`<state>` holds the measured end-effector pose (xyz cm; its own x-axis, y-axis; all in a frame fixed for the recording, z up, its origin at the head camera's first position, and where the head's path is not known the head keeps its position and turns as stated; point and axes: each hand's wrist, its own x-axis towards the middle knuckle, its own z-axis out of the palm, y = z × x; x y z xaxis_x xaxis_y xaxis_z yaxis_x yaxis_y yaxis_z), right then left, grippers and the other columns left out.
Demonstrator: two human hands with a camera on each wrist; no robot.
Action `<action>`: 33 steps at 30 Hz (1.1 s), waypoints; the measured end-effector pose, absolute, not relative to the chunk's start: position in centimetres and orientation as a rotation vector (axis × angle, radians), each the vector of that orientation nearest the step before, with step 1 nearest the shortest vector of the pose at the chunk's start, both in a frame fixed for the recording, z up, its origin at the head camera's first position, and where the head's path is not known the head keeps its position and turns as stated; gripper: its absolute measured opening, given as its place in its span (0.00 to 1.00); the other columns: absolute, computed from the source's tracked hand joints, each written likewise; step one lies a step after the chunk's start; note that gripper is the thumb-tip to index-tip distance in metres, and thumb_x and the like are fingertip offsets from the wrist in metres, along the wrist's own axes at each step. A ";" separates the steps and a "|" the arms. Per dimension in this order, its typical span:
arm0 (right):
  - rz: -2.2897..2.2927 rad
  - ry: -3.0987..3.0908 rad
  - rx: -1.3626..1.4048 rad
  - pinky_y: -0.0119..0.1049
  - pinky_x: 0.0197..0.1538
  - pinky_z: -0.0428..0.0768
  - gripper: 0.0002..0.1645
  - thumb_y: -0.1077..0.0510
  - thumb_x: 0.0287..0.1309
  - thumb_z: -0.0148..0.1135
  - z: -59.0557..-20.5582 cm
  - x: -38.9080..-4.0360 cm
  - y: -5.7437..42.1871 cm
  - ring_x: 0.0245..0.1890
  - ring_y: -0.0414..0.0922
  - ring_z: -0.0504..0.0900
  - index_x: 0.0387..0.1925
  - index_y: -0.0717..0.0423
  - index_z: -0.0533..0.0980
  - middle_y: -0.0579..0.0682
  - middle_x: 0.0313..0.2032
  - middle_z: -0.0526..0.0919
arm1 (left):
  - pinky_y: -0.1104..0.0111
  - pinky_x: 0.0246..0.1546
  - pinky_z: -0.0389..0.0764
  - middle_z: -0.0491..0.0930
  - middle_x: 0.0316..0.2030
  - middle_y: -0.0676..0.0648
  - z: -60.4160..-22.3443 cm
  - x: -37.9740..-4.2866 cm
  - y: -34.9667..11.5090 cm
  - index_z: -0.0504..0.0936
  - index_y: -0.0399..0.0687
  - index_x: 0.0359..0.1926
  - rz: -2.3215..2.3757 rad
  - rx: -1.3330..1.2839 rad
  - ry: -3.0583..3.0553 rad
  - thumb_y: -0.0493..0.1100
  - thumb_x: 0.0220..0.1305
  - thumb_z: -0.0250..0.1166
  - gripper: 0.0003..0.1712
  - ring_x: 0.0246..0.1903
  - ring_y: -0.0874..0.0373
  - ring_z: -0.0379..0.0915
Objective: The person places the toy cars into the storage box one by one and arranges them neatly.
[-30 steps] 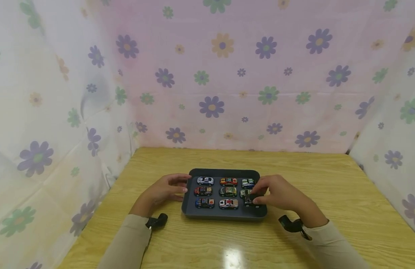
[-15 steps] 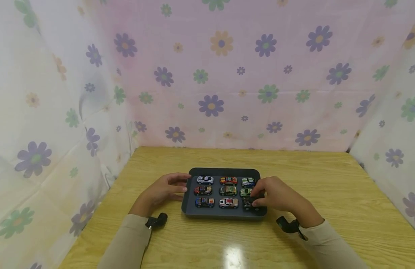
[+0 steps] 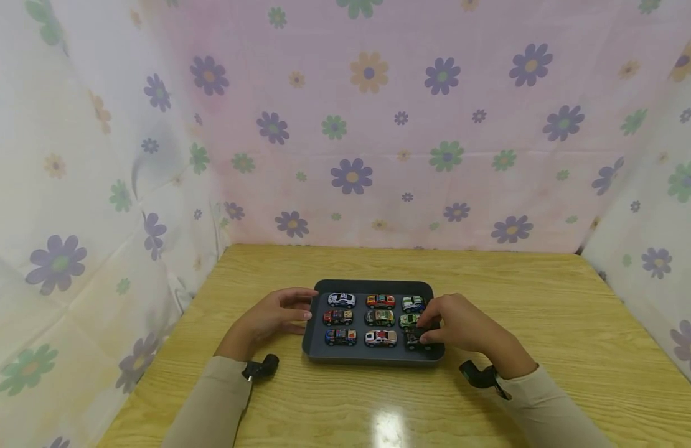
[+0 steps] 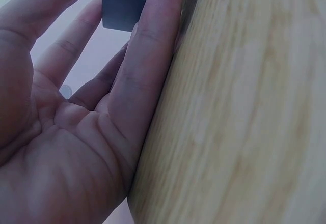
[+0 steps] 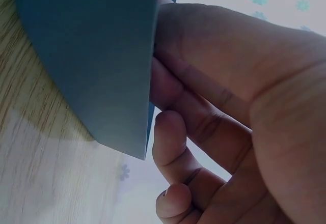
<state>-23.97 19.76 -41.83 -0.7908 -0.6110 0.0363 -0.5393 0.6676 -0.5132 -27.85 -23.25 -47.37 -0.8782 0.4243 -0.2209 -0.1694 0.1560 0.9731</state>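
Note:
A dark grey tray (image 3: 373, 359) holds toy cars in rows of three. My right hand (image 3: 462, 323) reaches over the tray's right side and pinches a black toy car (image 3: 414, 341) at the front right corner, partly hidden by the fingers. Behind it stands a green toy car (image 3: 408, 320), also partly covered. At the tray's left wall, my left hand (image 3: 272, 316) rests with fairly straight fingers, fingertips at the wall. In the left wrist view, the little-finger side of the left hand (image 4: 76, 127) lies along the table. The right wrist view hides the pinched car behind the tray wall (image 5: 97, 56).
In the tray are a white toy car (image 3: 342, 300), a red and orange toy car (image 3: 381, 301), a white and red toy car (image 3: 381, 338), a blue toy car (image 3: 341, 337) and several others. The wooden table (image 3: 334, 404) meets flowered cloth (image 3: 379, 137) behind and at both sides.
The right hand has brought the black toy car slightly down and toward the front of the tray, then stays almost still. The left hand and the tray keep their places.

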 end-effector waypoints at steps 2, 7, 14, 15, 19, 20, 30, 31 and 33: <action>-0.779 2.739 -0.949 0.31 0.39 0.83 0.09 0.54 0.55 0.79 -41.9 -24.0 19.8 0.39 0.39 0.85 0.39 0.45 0.89 0.38 0.38 0.87 | 0.50 0.50 0.88 0.74 0.66 0.38 -47.4 -27.8 -23.2 0.72 0.48 0.73 1.770 0.244 1.995 0.42 0.62 0.76 0.40 0.58 0.48 0.79; -0.785 2.735 -0.948 0.31 0.38 0.83 0.09 0.53 0.54 0.79 -42.1 -24.0 19.8 0.39 0.38 0.84 0.39 0.44 0.89 0.37 0.38 0.87 | 0.50 0.50 0.88 0.75 0.66 0.38 -47.4 -27.9 -23.2 0.73 0.48 0.72 1.769 0.240 1.999 0.41 0.62 0.76 0.39 0.58 0.48 0.79; -0.773 2.746 -0.957 0.32 0.39 0.83 0.09 0.53 0.54 0.80 -42.2 -24.1 19.7 0.39 0.38 0.84 0.38 0.43 0.89 0.36 0.38 0.87 | 0.50 0.49 0.88 0.73 0.67 0.35 -47.5 -28.0 -23.2 0.72 0.46 0.73 1.758 0.272 2.013 0.41 0.63 0.75 0.38 0.58 0.48 0.79; -0.775 2.746 -0.955 0.32 0.39 0.83 0.09 0.53 0.53 0.80 -42.2 -24.1 19.7 0.39 0.38 0.84 0.38 0.43 0.89 0.36 0.38 0.87 | 0.50 0.49 0.88 0.73 0.67 0.35 -47.5 -28.0 -23.2 0.72 0.46 0.73 1.760 0.268 2.011 0.41 0.63 0.75 0.38 0.58 0.48 0.79; -0.776 2.746 -0.946 0.32 0.38 0.83 0.09 0.53 0.53 0.80 -42.3 -24.1 19.7 0.39 0.38 0.84 0.37 0.43 0.89 0.36 0.37 0.87 | 0.51 0.49 0.88 0.73 0.67 0.35 -47.5 -28.1 -23.2 0.72 0.46 0.73 1.756 0.274 2.009 0.41 0.63 0.75 0.38 0.58 0.48 0.79; -0.775 2.747 -0.945 0.32 0.39 0.83 0.09 0.53 0.53 0.80 -42.3 -24.1 19.8 0.39 0.38 0.84 0.37 0.43 0.89 0.36 0.37 0.87 | 0.51 0.49 0.88 0.73 0.67 0.35 -47.5 -28.1 -23.2 0.72 0.46 0.73 1.755 0.274 2.009 0.41 0.64 0.75 0.38 0.58 0.48 0.79; -0.774 2.750 -0.912 0.32 0.39 0.83 0.08 0.53 0.54 0.80 -42.2 -24.0 19.9 0.39 0.38 0.84 0.38 0.43 0.89 0.37 0.38 0.87 | 0.50 0.50 0.88 0.72 0.68 0.36 -47.4 -28.2 -23.1 0.71 0.47 0.73 1.753 0.278 2.001 0.42 0.64 0.74 0.38 0.59 0.48 0.78; -0.776 2.752 -0.905 0.32 0.38 0.83 0.09 0.53 0.54 0.80 -42.1 -23.9 19.9 0.39 0.38 0.84 0.38 0.43 0.89 0.37 0.38 0.87 | 0.50 0.51 0.87 0.71 0.69 0.36 -47.4 -28.2 -23.0 0.71 0.47 0.74 1.755 0.280 1.994 0.42 0.65 0.74 0.38 0.60 0.48 0.77; -0.782 2.747 -0.911 0.32 0.38 0.83 0.09 0.52 0.55 0.79 -42.1 -23.9 19.9 0.39 0.38 0.84 0.39 0.44 0.89 0.38 0.39 0.87 | 0.49 0.52 0.87 0.70 0.70 0.38 -47.3 -28.1 -23.2 0.71 0.50 0.74 1.760 0.274 1.978 0.42 0.67 0.72 0.36 0.61 0.47 0.77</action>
<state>-23.93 19.91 -42.08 -0.8062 -0.5910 0.0267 -0.5165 0.6811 -0.5190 -28.06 -23.15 -47.32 -0.8669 0.4499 -0.2149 -0.1611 0.1552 0.9747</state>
